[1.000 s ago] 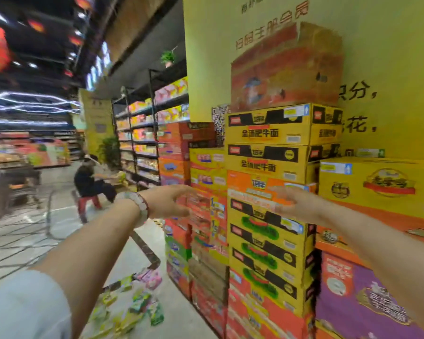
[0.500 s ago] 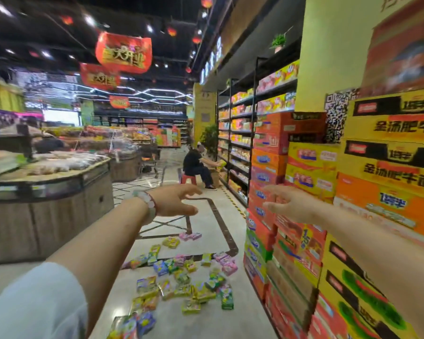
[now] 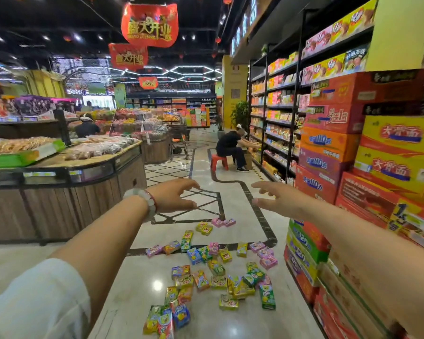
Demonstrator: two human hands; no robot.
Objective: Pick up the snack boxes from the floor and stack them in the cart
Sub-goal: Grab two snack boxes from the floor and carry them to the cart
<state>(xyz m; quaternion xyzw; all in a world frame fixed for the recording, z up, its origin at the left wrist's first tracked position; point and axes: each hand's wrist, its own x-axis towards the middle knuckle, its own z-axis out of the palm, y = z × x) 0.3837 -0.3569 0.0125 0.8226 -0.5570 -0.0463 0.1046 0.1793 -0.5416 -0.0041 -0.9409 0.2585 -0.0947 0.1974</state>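
Boxes of snacks (image 3: 213, 272) lie all over the shiny floor (image 3: 240, 231), in a loose heap in the middle of the aisle. A second ago the view was full of the big cartons (image 3: 333, 152) stacked on the right, and only a few small boxes showed at the bottom. Now the head has turned left and the whole scatter is in sight, from the pink ones far off to the pile close to the feet.

Both arms reach out in front, up in the air, just as they did before. The left hand (image 3: 173, 195), with a bead bracelet (image 3: 145, 200) on its wrist, has loose spread fingers and holds nothing. The right hand (image 3: 275, 198) is spread and empty too. Neither hand touches a box; all the boxes are well below them.

No cart for the boxes shows near the person, so I cannot tell where it is. Far down the aisle a person sits on a red stool (image 3: 219, 161) by the shelves.

I think the picking has not started yet. The hands need to go down to the floor first.
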